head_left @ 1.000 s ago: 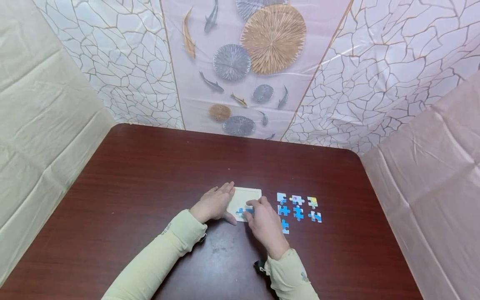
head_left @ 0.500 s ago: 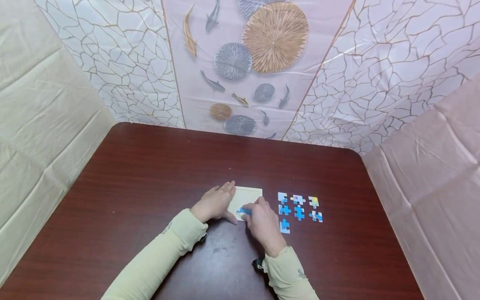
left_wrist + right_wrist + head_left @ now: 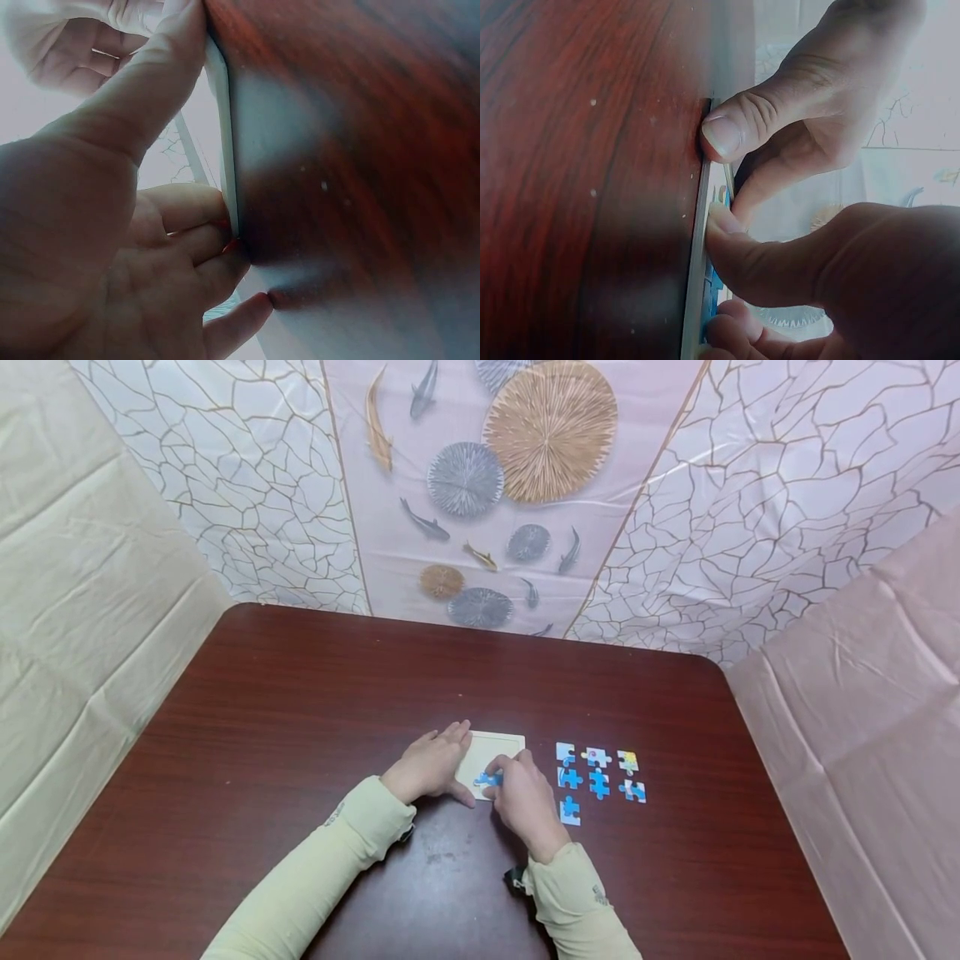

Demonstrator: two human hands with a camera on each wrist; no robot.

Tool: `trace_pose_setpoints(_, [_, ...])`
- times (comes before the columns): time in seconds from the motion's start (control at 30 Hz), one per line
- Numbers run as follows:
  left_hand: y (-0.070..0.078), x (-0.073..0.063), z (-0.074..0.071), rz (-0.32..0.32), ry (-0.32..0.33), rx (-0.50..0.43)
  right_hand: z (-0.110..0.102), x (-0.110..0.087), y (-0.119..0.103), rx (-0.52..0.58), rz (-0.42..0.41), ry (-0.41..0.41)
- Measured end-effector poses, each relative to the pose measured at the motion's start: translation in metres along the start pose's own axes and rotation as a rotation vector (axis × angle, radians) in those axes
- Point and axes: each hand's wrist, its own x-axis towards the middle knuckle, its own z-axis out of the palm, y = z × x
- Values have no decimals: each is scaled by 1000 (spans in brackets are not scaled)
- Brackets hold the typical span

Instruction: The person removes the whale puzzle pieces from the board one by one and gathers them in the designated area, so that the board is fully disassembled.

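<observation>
A shallow cream puzzle tray (image 3: 498, 741) lies on the dark red-brown table. My left hand (image 3: 431, 766) grips its left side, thumb at the near edge and fingers along the left edge; the left wrist view shows the tray's pale edge (image 3: 226, 150) between them. Over the tray's near right part, my right hand (image 3: 531, 803) pinches a blue jigsaw piece (image 3: 491, 779) with thumb and bent fingers, low against the tray floor. More blue shows inside the tray rim (image 3: 696, 277) in the right wrist view, beside the thumb. The right hand hides the tray's near right corner.
Several loose jigsaw pieces (image 3: 598, 783), blue, white and yellow, lie in rough rows on the table (image 3: 337, 693) just right of the right hand. Patterned cloth (image 3: 465, 527) hangs behind the table, with plain pale cloth (image 3: 862, 710) along both sides.
My right fingers have shifted slightly over the blue piece at the tray's near side, still bent around it. The left hand, tray and loose pieces stay put.
</observation>
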Motion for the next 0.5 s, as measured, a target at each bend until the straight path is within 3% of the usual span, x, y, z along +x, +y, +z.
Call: trace_pose_setpoints(0.5, [1, -2, -3, 1, -3, -6, 0, 1, -1, -15, -8, 0])
